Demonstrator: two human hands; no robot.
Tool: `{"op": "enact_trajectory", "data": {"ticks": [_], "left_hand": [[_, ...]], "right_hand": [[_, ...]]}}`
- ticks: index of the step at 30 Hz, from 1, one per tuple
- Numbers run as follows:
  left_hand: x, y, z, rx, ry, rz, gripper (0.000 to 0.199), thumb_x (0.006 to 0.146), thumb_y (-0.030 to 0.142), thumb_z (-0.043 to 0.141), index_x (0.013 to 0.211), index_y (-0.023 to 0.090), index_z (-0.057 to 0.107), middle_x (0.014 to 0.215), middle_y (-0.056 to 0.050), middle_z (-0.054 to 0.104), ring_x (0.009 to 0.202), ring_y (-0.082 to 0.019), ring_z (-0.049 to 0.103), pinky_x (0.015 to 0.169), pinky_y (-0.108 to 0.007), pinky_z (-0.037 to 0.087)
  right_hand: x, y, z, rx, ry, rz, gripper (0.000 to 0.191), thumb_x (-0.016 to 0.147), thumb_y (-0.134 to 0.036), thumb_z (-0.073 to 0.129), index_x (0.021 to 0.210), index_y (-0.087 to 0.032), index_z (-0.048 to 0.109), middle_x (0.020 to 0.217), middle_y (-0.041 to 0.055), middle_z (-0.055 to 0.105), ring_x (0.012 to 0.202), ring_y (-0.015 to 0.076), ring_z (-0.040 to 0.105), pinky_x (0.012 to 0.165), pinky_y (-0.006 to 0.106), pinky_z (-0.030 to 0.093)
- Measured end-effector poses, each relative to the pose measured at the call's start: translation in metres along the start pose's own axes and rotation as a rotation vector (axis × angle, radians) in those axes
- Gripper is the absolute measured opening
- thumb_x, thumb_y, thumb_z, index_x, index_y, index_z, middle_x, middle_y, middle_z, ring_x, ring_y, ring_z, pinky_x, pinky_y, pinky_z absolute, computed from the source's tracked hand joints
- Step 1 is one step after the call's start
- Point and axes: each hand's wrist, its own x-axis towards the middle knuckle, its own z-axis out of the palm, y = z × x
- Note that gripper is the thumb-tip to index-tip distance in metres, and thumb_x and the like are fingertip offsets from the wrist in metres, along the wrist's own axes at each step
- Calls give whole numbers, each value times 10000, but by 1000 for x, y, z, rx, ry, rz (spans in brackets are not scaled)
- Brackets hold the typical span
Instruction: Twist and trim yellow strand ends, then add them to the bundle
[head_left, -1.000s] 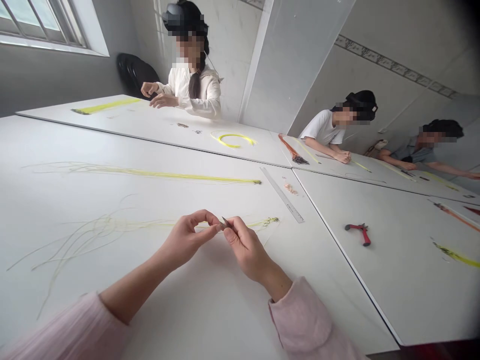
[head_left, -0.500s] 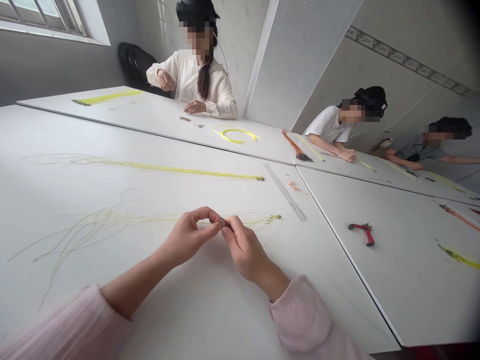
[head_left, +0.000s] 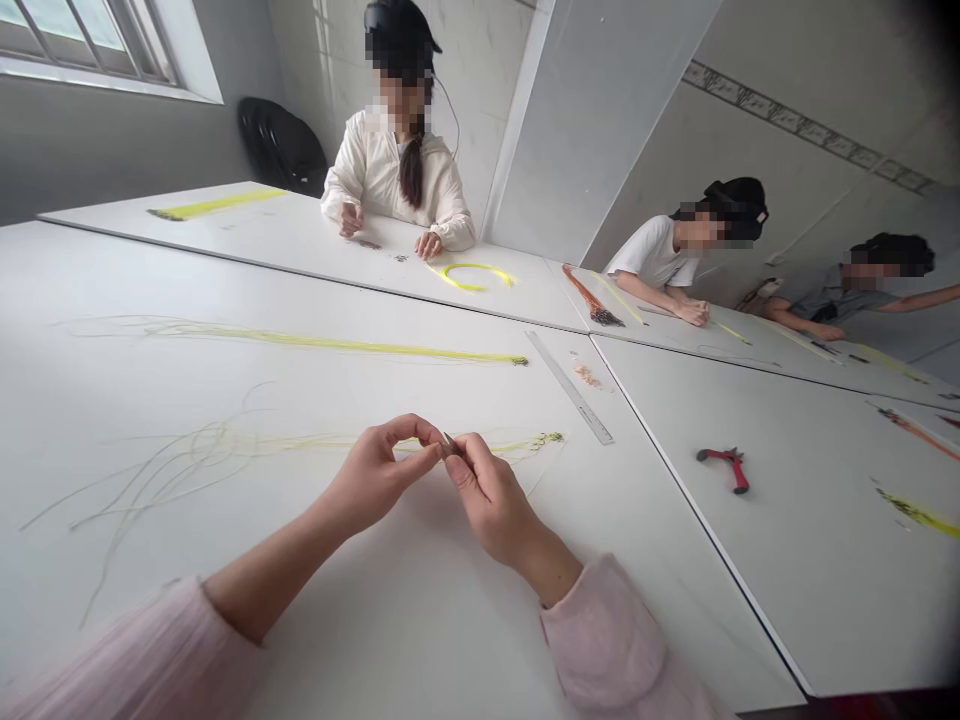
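The left hand [head_left: 382, 475] and right hand [head_left: 491, 495] met at the fingertips, pinching a small pointed grey piece [head_left: 448, 444], judged light and best held by its narrow end; limp, fine yellow wires [head_left: 210, 445] lay beside them on the white surface [head_left: 315, 590].

A small dark metallic piece [head_left: 448, 443] pinched between the left hand [head_left: 379, 475] and the right hand [head_left: 491, 500] was mostly hidden by the fingers, so its shape could not be told. The pale pink sleeves [head_left: 600, 630] ran off the bottom edge of the picture. Near the steel ruler [head_left: 571, 388], a scatter of pale pinkish bits [head_left: 587, 375] on the white tabletop [head_left: 225, 280] was too small to identify, as were the dark tips [head_left: 541, 438] of the thin yellow strands [head_left: 300, 440]. A yellow-and-dark bundle [head_left: 919, 517] near the tabletop's right side was blurred. A black chair [head_left: 274, 145] stood partly hidden behind a co-worker in a white jacket [head_left: 394, 175].
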Motion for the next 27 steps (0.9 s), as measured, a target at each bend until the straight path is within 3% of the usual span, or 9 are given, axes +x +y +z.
{"op": "enact_trajectory", "data": {"ticks": [11,17,23,27], "left_hand": [[-2,2,0,31,-22,-10,218,812,415,545,727,215,552,784,24,592,747,-146,529,690,-264,400],[1,-2,-2,-35,7,-68,269,788,482,582,752,215,582,784,28,597,643,-111,473,601,-246,357],[3,-9,4,-246,-35,-36,250,799,463,595,791,215,625,846,-10,672,859,-181,588,799,-302,412],[3,-10,7,-268,-53,-33,234,796,444,609,782,214,644,843,-19,689,879,-191,593,828,-317,409]], "right_hand": [[3,4,2,-81,26,-31,207,955,-329,313,801,-215,394,610,-52,338,539,113,317,526,255,254],[4,4,-3,176,89,53,204,933,-376,376,864,-207,467,648,-50,349,556,101,303,535,244,276],[4,5,2,382,114,135,146,832,-326,565,827,-190,515,604,-66,299,530,86,269,495,229,253],[7,4,2,491,121,203,175,808,-324,586,745,-180,509,566,-74,268,504,75,222,470,231,197]]}}
